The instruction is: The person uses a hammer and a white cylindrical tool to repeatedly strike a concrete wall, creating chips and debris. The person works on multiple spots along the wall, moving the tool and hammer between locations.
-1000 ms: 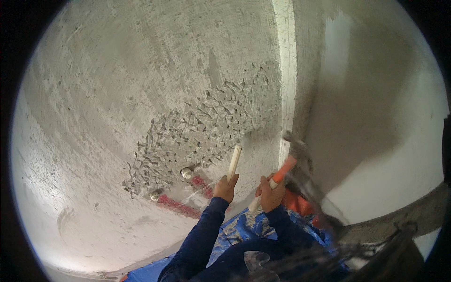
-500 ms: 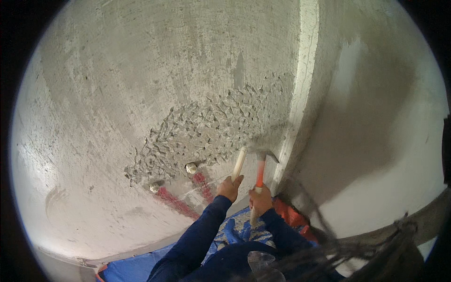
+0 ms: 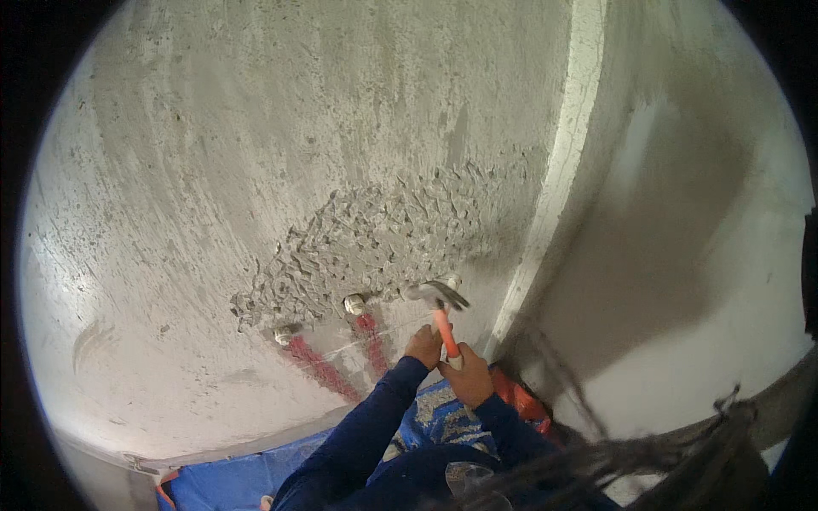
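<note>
My right hand (image 3: 470, 380) is closed around the handle of a claw hammer (image 3: 446, 330), orange with a grey metal head. Close beside it, my left hand (image 3: 423, 347) grips a pale, straight rod (image 3: 454, 280). Most of that rod is hidden behind the hammer, with only its top end showing past the head. Whether the hammer touches the rod, I cannot tell. Both tools are in front of the grey wall (image 3: 256, 111), just below a broad chipped patch (image 3: 366, 243) full of short gouges.
Two round pipe ends, one a pale fitting (image 3: 354, 304) and the other a similar fitting (image 3: 283, 335), stick out above reddish stripes (image 3: 324, 370). A light vertical strip (image 3: 558, 179) marks the corner at right. Blue sheeting (image 3: 247, 477) with orange-red edging lies below.
The hammer has swung left, over the rod, and its head now covers most of it. My hands are closer together. The view has shifted slightly.
</note>
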Tool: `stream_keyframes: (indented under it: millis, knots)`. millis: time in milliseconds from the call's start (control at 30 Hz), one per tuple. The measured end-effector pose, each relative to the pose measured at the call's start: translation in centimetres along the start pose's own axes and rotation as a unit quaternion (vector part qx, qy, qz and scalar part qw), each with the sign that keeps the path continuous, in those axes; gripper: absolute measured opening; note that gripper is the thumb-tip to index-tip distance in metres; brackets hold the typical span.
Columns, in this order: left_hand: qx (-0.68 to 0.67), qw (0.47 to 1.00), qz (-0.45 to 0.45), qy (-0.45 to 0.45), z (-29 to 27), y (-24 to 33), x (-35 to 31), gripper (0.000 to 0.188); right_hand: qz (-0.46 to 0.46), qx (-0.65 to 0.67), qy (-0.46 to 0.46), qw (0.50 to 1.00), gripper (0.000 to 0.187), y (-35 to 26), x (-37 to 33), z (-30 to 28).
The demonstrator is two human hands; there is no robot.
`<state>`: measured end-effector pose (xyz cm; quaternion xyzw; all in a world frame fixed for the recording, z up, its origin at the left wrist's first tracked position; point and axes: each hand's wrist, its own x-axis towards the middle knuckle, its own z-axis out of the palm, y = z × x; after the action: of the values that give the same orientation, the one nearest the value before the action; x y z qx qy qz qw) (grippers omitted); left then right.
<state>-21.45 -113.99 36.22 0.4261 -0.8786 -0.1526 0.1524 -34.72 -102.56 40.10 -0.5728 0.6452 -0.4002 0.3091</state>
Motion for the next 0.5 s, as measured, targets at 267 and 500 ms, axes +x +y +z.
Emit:
stream_keyframes:
  millis: [267,500]
  knots:
    - [-0.139,0.989,-0.044,0.019,0.3,-1.4,-0.2,0.054,0.087,0.355,0.142,0.92,0.017,2.3,0.6,0.8]
    - [-0.375,0.89,-0.251,-0.07,0.8,-0.8,0.7,0.042,0.097,0.358,0.229,0.9,0.013,0.9,-0.1,-2.3]
